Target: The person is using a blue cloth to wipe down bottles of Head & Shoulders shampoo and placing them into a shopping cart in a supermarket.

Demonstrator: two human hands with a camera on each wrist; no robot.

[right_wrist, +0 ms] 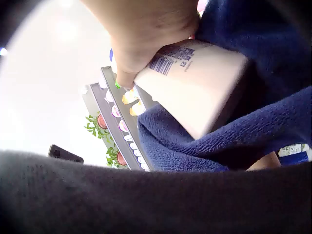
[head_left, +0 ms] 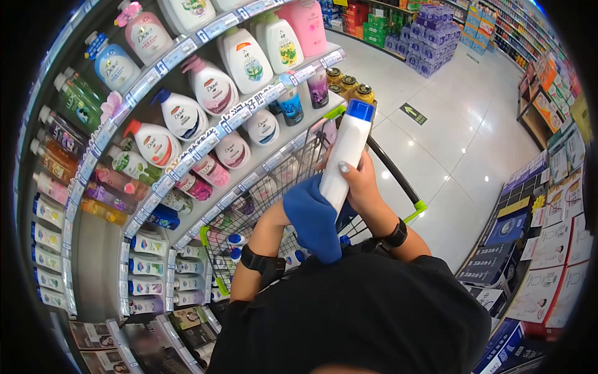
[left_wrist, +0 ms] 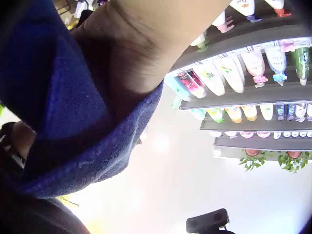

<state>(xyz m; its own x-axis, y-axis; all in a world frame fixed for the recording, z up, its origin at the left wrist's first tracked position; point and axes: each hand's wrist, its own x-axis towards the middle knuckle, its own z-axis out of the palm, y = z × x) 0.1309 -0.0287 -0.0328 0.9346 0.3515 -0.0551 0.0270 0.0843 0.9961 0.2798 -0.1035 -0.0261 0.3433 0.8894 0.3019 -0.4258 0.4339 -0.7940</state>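
My right hand (head_left: 363,182) grips a white bottle (head_left: 349,144) with a blue cap (head_left: 361,110), thumb lying across its front. The bottle leans, cap end up and away from me. A blue cloth (head_left: 313,218) wraps its lower end and hangs down toward my black shirt. My left hand (head_left: 278,210) reaches into that cloth and holds it against the bottle; its fingers are hidden. From the right wrist, printed text and a barcode (right_wrist: 163,64) show on the bottle (right_wrist: 197,83), with folds of cloth (right_wrist: 180,139) around its base.
Below my hands stands a shopping cart (head_left: 408,182) with several blue-capped bottles (head_left: 237,239) inside. Shelves of pump bottles (head_left: 180,115) curve along the left. Stacked boxes (head_left: 501,249) line the right, and packs of bottles (head_left: 430,40) stand on the floor ahead.
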